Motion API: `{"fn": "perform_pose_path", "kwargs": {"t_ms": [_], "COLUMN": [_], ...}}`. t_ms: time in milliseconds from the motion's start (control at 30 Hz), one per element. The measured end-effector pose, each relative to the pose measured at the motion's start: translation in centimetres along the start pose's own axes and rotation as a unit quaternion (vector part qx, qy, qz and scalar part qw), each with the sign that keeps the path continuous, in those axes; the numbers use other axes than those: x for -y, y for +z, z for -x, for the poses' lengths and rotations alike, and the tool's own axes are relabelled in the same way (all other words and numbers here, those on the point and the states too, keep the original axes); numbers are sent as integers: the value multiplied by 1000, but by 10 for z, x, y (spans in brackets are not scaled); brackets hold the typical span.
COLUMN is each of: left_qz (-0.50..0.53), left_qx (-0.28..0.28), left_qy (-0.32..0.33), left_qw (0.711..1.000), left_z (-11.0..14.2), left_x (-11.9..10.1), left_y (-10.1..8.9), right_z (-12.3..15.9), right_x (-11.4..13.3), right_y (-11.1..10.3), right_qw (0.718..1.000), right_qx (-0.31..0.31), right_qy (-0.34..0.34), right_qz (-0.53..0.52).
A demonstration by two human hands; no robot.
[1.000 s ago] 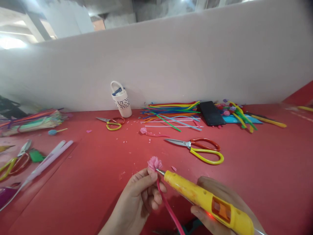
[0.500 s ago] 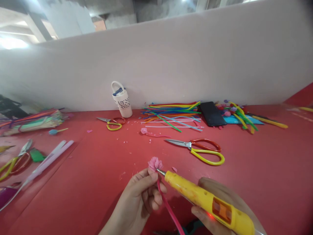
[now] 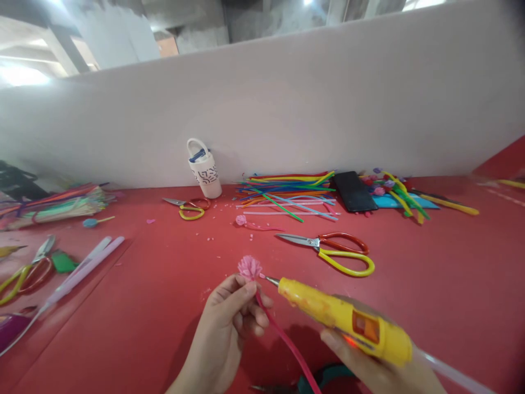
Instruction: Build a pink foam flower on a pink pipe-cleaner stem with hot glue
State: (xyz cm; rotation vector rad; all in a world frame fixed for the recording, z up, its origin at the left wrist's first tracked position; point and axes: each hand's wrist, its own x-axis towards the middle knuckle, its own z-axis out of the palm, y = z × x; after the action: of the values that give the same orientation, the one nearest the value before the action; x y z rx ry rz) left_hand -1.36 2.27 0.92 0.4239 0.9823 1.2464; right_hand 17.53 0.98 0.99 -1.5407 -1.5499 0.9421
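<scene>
Between the thumb and fingers of my left hand (image 3: pixel 221 328) is a pink flower (image 3: pixel 250 267) with a ruffled head, pinched just under its petals. Its dark pink stem (image 3: pixel 287 339) slants down to the right, below the hand. My right hand (image 3: pixel 361 355) grips a yellow glue gun (image 3: pixel 344 317) with a lit red light and a clear glue stick out of its back end. The metal nozzle points left, a little apart from the flower. Beneath the hands lies a dark green-handled tool (image 3: pixel 324 377), partly cut off by the frame.
Scissors (image 3: pixel 328 251) with red and yellow handles lie beyond the glue gun. Behind them are a small pink flower (image 3: pixel 241 220), colourful pipe cleaners (image 3: pixel 287 191), a black phone (image 3: pixel 355 191) and a white tumbler (image 3: pixel 207 175). More scissors (image 3: pixel 28 271) are at the left.
The flower in my left hand has moved slightly left and up. The glue gun's nozzle has come away from the flower's base, and the green-handled tool shows more.
</scene>
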Motion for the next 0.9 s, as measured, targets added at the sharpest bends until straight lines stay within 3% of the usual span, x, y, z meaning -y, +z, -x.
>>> {"fn": "perform_pose_path", "kwargs": {"t_ms": [167, 233, 433, 700, 767, 900], "left_qz": [12, 9, -4, -2, -2, -5], "left_qx": [-35, -30, -12, -2, -2, 1], "left_qy": [15, 18, 10, 18, 21, 25], "left_qw": [999, 999, 1000, 1000, 1000, 1000], "left_z": [-10, -12, -17, -22, -23, -23], "left_x": [-3, -3, 2, 0, 0, 0], "left_y": [-5, -7, -11, -16, -16, -15], "right_z": [-30, -46, -73, -70, -73, -80], "right_x": [-20, -30, -43, -18, -9, 5], "right_y": [-11, -13, -6, 4, 14, 49], "right_qw": [992, 986, 945, 889, 888, 878], "right_qx": [111, 97, 34, 10, 36, 151], "right_qy": [53, 27, 33, -98, -147, -220], "right_qz": [14, 133, 323, 448, 435, 396]}}
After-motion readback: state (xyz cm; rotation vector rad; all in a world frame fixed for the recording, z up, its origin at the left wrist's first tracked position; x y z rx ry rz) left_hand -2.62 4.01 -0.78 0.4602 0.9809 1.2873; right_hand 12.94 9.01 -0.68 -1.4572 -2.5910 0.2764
